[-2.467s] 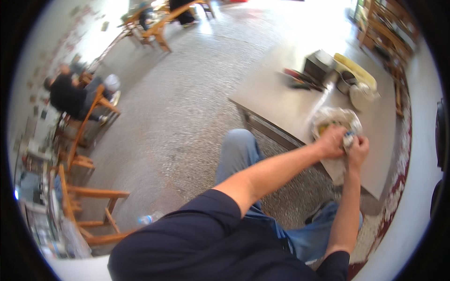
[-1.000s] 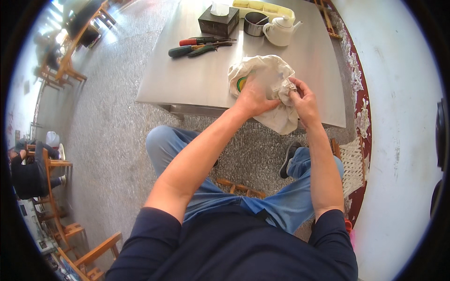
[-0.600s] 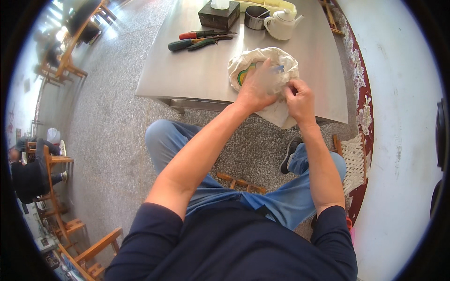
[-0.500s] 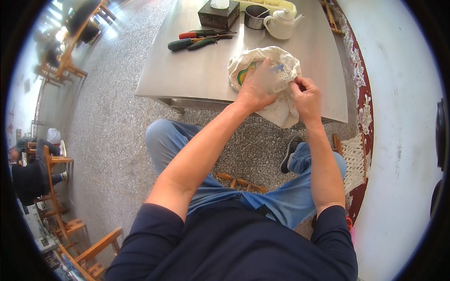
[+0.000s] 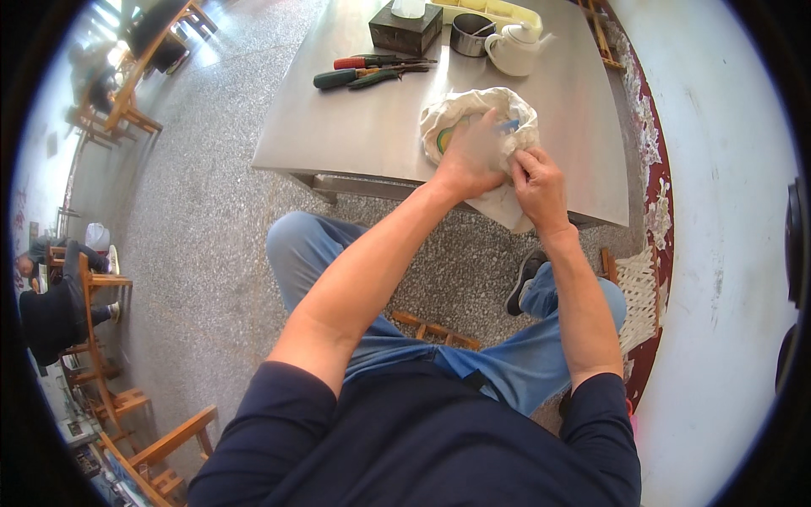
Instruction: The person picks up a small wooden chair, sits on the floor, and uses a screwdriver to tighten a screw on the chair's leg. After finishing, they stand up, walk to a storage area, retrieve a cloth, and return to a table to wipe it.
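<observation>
A cream cloth bag (image 5: 525, 106) lies gathered near the front edge of the metal table, its mouth facing up. Inside it show a green-and-yellow rounded thing (image 5: 443, 138) and a small blue piece (image 5: 508, 125); their kinds are unclear. My left hand (image 5: 471, 158) reaches over the bag's mouth, one finger pointing away from me. Blur smears its other fingers, so whether it grips anything is hidden. With thumb and fingers pinched together, my right hand (image 5: 539, 184) holds the bag's cloth at the near right side, where a flap hangs over the table edge.
Beyond the bag are screwdrivers and pliers (image 5: 363, 74), a dark tissue box (image 5: 405, 32), a metal cup (image 5: 470, 35), a white teapot (image 5: 512, 52) and a pale yellow tray (image 5: 498, 10). A white wall (image 5: 718, 253) stands at right. Wooden chairs and a seated person (image 5: 55, 313) are at left.
My right hand has moved left and slightly nearer, drawing the bag's right side inward, so less of the contents shows. My left hand remains at the mouth. The whole view has shifted slightly.
</observation>
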A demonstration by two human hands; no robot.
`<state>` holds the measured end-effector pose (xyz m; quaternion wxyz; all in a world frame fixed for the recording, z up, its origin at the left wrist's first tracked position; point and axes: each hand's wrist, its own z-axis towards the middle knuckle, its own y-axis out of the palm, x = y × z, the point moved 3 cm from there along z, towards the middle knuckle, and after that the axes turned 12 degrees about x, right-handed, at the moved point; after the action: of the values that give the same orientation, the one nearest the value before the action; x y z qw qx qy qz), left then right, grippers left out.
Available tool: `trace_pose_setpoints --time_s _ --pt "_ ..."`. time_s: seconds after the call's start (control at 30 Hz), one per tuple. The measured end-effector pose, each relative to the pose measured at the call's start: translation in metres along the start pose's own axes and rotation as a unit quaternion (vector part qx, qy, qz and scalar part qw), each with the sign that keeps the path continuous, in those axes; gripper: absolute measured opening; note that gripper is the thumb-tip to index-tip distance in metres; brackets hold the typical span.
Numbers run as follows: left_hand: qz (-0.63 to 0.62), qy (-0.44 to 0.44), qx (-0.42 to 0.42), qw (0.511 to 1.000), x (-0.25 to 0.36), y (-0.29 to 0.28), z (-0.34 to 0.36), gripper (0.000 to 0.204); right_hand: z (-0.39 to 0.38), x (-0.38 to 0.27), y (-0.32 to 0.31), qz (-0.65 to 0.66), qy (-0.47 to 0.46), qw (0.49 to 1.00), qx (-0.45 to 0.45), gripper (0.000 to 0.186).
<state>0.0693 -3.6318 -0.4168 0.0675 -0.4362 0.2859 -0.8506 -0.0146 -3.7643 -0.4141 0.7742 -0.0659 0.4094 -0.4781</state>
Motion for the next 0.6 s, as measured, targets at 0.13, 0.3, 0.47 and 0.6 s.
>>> trace_pose_setpoints --time_s 0.13,0.3,0.47,0.6 --pt "-0.013 -0.017 -0.024 0.999 -0.006 0.003 -0.001 0.105 0.007 0.034 -0.013 -0.022 0.093 0.994 0.06 0.01" --pt "0.019 0.026 0.001 0.999 -0.004 0.002 -0.003 0.105 0.008 0.03 -0.022 0.043 0.13 0.99 0.028 0.01" --pt "0.019 0.022 -0.007 1.0 0.001 0.001 -0.002 0.105 0.0 -0.002 -0.001 0.021 0.064 0.997 -0.049 0.012" --pt "0.024 0.018 -0.031 0.999 0.005 -0.005 0.0 0.104 0.006 0.003 -0.004 0.05 -0.012 0.998 -0.047 0.009"
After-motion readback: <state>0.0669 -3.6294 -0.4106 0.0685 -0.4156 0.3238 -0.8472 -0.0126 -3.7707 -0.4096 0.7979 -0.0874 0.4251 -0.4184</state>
